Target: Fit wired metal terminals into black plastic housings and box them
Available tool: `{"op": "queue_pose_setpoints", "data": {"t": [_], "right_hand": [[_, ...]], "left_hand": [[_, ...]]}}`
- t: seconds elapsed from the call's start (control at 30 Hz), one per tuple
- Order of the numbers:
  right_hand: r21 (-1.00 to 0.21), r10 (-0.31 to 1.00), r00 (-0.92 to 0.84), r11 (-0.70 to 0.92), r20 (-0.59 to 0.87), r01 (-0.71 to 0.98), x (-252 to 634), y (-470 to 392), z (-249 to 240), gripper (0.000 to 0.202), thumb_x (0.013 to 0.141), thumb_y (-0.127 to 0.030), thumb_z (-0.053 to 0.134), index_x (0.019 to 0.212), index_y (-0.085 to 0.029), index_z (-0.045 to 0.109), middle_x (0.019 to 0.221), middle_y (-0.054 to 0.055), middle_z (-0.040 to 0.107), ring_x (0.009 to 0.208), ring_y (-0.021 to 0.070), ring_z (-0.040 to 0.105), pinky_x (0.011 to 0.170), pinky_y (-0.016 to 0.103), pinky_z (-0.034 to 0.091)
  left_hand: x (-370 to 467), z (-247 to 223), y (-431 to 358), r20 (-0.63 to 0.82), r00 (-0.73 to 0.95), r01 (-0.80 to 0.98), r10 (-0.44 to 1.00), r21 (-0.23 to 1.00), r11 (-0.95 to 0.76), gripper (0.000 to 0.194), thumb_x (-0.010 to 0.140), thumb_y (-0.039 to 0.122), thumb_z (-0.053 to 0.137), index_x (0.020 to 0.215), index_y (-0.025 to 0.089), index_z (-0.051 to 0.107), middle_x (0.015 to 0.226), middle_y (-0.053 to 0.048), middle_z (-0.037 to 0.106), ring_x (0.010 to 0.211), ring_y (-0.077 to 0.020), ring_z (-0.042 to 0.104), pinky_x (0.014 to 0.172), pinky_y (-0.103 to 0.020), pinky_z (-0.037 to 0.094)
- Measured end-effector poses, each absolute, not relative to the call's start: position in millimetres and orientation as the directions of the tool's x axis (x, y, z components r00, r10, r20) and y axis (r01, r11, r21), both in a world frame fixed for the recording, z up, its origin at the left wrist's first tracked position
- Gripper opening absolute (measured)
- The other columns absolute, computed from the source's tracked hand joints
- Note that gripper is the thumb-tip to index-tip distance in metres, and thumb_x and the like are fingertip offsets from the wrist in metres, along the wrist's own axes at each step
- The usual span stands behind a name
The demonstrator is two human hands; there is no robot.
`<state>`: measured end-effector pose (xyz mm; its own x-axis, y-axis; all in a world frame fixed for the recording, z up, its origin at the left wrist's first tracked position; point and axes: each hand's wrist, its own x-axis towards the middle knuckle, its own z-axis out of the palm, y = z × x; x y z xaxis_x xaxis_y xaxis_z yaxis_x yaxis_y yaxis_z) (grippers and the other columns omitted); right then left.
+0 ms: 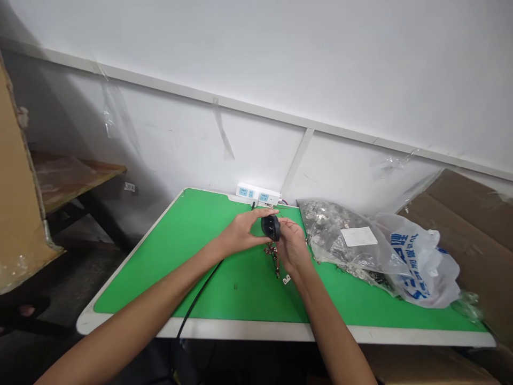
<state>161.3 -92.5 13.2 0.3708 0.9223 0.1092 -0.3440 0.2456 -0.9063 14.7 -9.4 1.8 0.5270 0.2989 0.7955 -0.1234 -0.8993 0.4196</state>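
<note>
- Black plastic housing point(271, 228), cup-like, held up at the centre of the frame above the green tabletop point(160, 267); its hollow side seems to face left.
- Left hand point(240, 232): thumb and forefinger fairly wide, gripping the housing from below and above.
- Right hand point(294, 246): fingers bunched narrow at the housing's right edge; thin reddish wire point(295, 222) beside them. Cannot tell whether they pinch the wire, the housing or both.
- Below the hands, lower centre: small metal fittings point(277, 274) and a small white piece point(286, 279).
- Right of centre: clear plastic bag point(328, 224) of metallic parts, white paper slip point(359, 236) on top.
- Step in hand, by judgement: working at the housing with both hands, perhaps its wire; inner detail too small to read.
- Next move seems to call for a steady left hold and fine right fingertip work, without tugging the wire.
</note>
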Motion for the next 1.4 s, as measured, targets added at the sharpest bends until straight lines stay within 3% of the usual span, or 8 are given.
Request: {"op": "queue_pose_setpoints", "data": {"t": [0.1,0.3,0.57,0.7,0.83,0.97,1.13,1.4], "right_hand": [[-0.935,0.902,0.401,0.269,0.16,-0.231,162,-95,17,0.034,0.073,-0.051,0.084,0.08,-0.02,0.072,0.079,0.002,0.07,0.073,0.0192,0.063,0.069,0.033,0.054],[-0.822,0.706,0.422,0.501,0.569,0.27,165,-100,23,0.018,0.09,-0.039,0.072,0.09,-0.022,0.072,0.102,0.006,0.07,0.103,0.0228,0.065,0.1,0.042,0.051],[-0.843,0.735,0.414,0.464,0.538,0.272,166,-97,18,0.021,0.091,-0.042,0.068,0.088,-0.022,0.069,0.094,0.004,0.069,0.094,0.0219,0.063,0.09,0.037,0.052],[-0.934,0.829,0.454,0.356,0.327,0.022,167,-93,12,0.025,0.084,-0.047,0.071,0.089,-0.022,0.069,0.089,0.003,0.069,0.084,0.0206,0.063,0.071,0.031,0.052],[-0.933,0.858,0.467,0.321,0.214,-0.162,171,-84,4,0.024,0.078,-0.043,0.073,0.085,-0.021,0.068,0.082,0.0,0.069,0.078,0.0182,0.062,0.073,0.03,0.051],[-0.938,0.837,0.444,0.347,0.319,0.019,176,-84,7,0.022,0.083,-0.043,0.069,0.086,-0.022,0.067,0.083,0.0,0.068,0.081,0.0195,0.061,0.077,0.032,0.048],[-0.807,0.744,0.34,0.447,0.575,0.386,188,-90,12,0.024,0.093,-0.043,0.062,0.082,-0.023,0.065,0.085,0.001,0.064,0.088,0.0211,0.058,0.085,0.035,0.045],[-0.847,0.844,0.213,0.408,0.493,0.342,200,-89,9,0.035,0.096,-0.056,0.061,0.085,-0.023,0.066,0.075,-0.001,0.058,0.072,0.0181,0.051,0.071,0.031,0.042]], "left_hand": [[18,-4,-9,0.815,0.477,-0.117,0.329,0.43,-0.895,0.073,0.084,0.031,0.089,0.146,0.026,0.052,0.143,-0.016,0.068,0.133,-0.0287,0.067,0.112,-0.047,0.057],[24,-12,-11,0.849,0.375,-0.13,0.374,0.447,-0.885,0.069,0.085,0.03,0.088,0.142,0.025,0.049,0.149,-0.018,0.063,0.139,-0.0299,0.062,0.114,-0.049,0.055],[21,-4,-15,0.847,0.388,-0.065,0.364,0.419,-0.906,0.065,0.088,0.027,0.084,0.143,0.025,0.05,0.148,-0.017,0.065,0.136,-0.0277,0.064,0.112,-0.044,0.058],[20,-3,-15,0.824,0.438,0.011,0.359,0.395,-0.919,0.064,0.087,0.029,0.084,0.144,0.024,0.055,0.144,-0.013,0.068,0.132,-0.0276,0.068,0.112,-0.044,0.058],[20,0,-16,0.799,0.478,0.123,0.365,0.351,-0.928,0.06,0.089,0.035,0.082,0.143,0.024,0.059,0.139,-0.01,0.072,0.127,-0.0269,0.071,0.11,-0.046,0.059],[19,4,-18,0.791,0.479,0.145,0.381,0.357,-0.923,0.058,0.09,0.04,0.081,0.142,0.026,0.059,0.136,-0.009,0.074,0.125,-0.0263,0.072,0.109,-0.047,0.059],[20,8,-22,0.752,0.502,0.115,0.426,0.43,-0.895,0.061,0.087,0.047,0.083,0.14,0.025,0.06,0.135,-0.01,0.074,0.124,-0.0263,0.072,0.108,-0.045,0.059],[18,13,-22,0.68,0.575,0.103,0.456,0.492,-0.864,0.063,0.086,0.043,0.082,0.143,0.027,0.059,0.138,-0.008,0.073,0.125,-0.0258,0.072,0.107,-0.043,0.058]]}}
